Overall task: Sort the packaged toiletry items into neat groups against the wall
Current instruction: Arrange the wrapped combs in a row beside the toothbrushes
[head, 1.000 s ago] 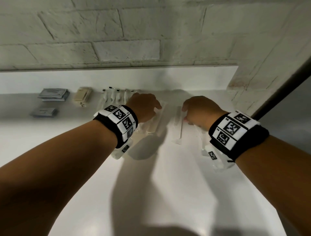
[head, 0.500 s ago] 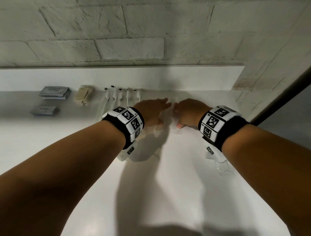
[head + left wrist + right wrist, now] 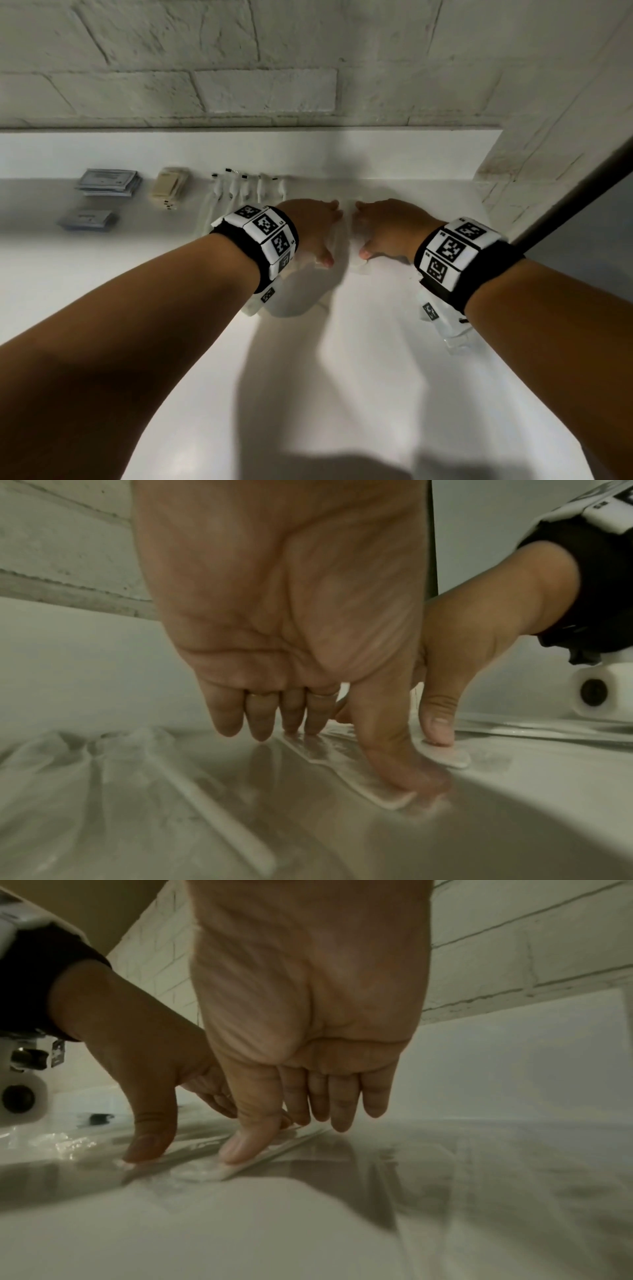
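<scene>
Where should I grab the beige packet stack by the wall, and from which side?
Take the beige packet stack by its two long edges, coming from above. It lies flat on the white counter, with a gap to the grey packet stack on one side and the clear-wrapped toothbrushes on the other, so fingers should fit.

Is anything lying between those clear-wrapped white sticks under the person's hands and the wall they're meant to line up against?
Nothing visible. The left hand and right hand press the wrapped sticks flat on the white counter, and the strip of counter ahead, up to the wall, looks bare. The row of wrapped toothbrushes lies off to the left.
</scene>
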